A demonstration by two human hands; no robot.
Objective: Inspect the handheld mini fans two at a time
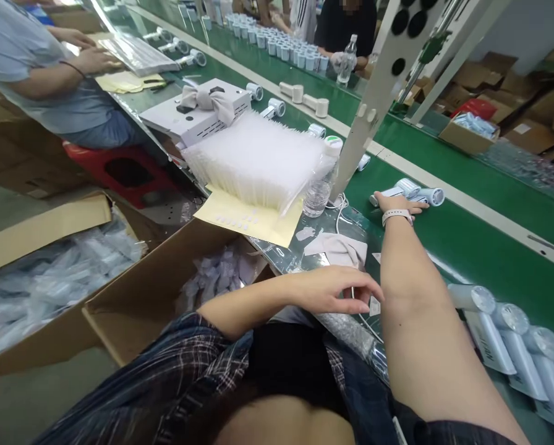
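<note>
My right hand (397, 203), with a pale wristband, reaches onto the green conveyor belt. Its fingers are spread over two light blue handheld fans (432, 196), touching them; the handles are partly hidden beneath it. In front of my body hangs my left hand (335, 289), fingers loosely bent and apart, holding nothing. Below and beyond it on the worktop lie a crumpled grey-white cloth (339, 248) and a white cable (339, 213). Several bagged fans (509, 334) lie in a row beside my right forearm.
A thick stack of clear plastic sleeves (263, 157) sits on yellow paper (272, 228), beside a plastic bottle (318, 191). A pale post (367, 105) rises at the belt's near edge. Cardboard boxes (142, 296) stand left. Co-workers sit at left and across the belt.
</note>
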